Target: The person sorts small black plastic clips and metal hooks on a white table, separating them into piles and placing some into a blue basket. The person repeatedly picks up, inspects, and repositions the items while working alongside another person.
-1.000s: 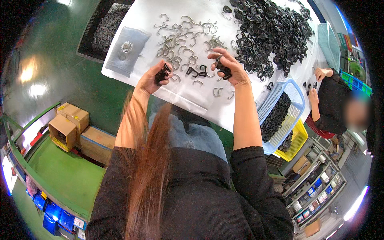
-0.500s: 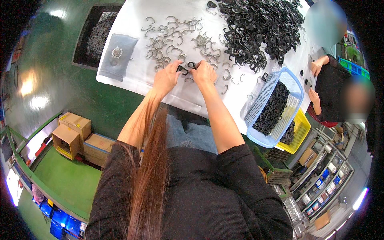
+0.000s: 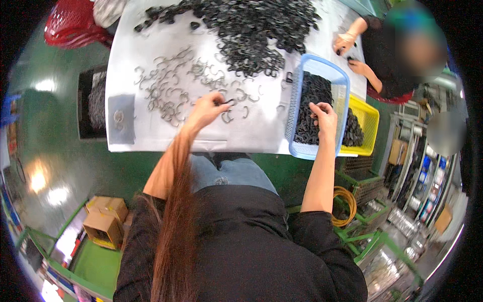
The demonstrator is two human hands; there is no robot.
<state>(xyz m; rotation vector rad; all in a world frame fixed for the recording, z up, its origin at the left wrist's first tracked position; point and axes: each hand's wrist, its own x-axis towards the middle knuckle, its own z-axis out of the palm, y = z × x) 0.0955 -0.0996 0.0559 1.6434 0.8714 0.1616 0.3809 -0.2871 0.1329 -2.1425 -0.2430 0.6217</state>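
Over the white-covered table, my left hand (image 3: 207, 109) is closed, pinching a small black hook-shaped clip (image 3: 229, 102) at the fingertips. Bare metal hooks (image 3: 168, 95), thin and C-shaped, lie scattered beside and beyond it. My right hand (image 3: 326, 120) reaches over the blue basket (image 3: 296, 126), its thumb and fingers bent but apart, just above the black clips (image 3: 308, 132) inside. No piece stands out between those fingers against the dark heap. A large pile of black clips (image 3: 256, 30) covers the far part of the table.
A yellow basket (image 3: 371, 128) with more black pieces stands against the blue one's right side. Across the right corner, another person's hands (image 3: 347, 43) handle small black pieces. A grey plastic bag (image 3: 121, 121) lies at the table's left edge, by a dark bin (image 3: 93, 105).
My right hand has moved right, from beside my left hand to over the blue basket. My left hand still pinches a black clip. The view has shifted.
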